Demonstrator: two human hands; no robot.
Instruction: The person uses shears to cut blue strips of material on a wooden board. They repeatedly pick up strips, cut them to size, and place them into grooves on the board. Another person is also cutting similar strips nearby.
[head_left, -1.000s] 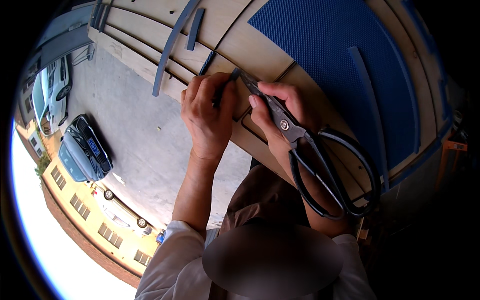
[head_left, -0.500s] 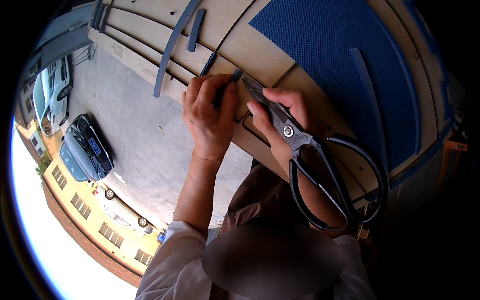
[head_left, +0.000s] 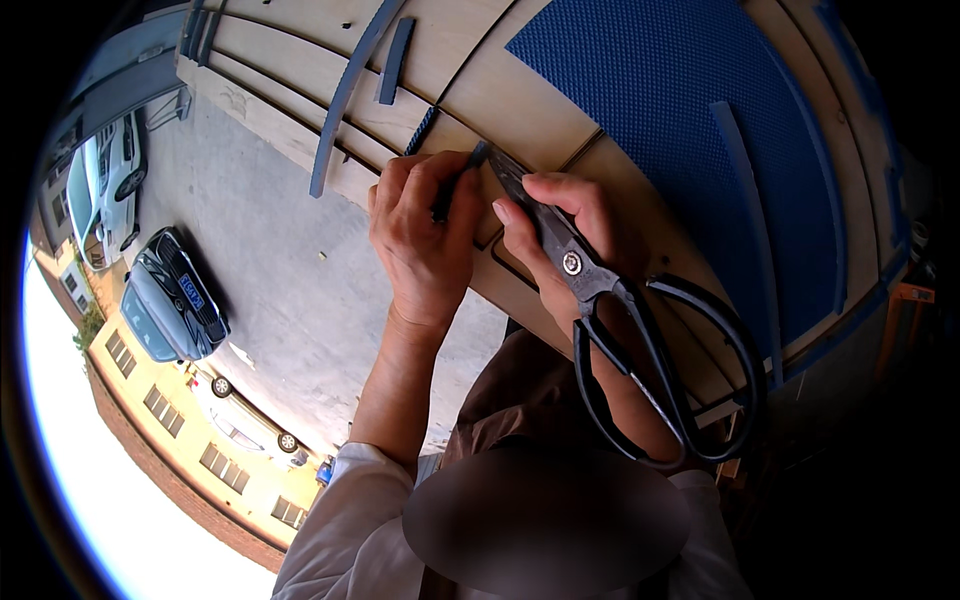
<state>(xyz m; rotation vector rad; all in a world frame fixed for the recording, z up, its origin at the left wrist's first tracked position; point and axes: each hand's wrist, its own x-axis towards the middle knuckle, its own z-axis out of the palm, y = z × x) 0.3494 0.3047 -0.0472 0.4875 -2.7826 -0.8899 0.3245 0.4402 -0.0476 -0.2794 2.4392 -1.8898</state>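
My left hand is closed, pinching a short dark strip whose end pokes out between thumb and fingers. Beside it, my right hand grips large black-handled scissors around the blades, thumb on one side and fingers on the other. The blades look nearly together, with their tips right by the strip's end; whether they touch it I cannot tell. The looped handles hang free over my right forearm. Beneath both hands lies a wooden board with dark slots cut into it.
A blue textured sheet covers the board's right side, with a narrow strip lying on it. On the left, a long blue-grey strip overhangs the edge near a shorter strip. Parked cars, including a dark one, stand on the concrete beyond.
The scissors' handles have swung slightly left, and the blade tips sit closer to the strip's end. My left hand has shifted a little to the right.
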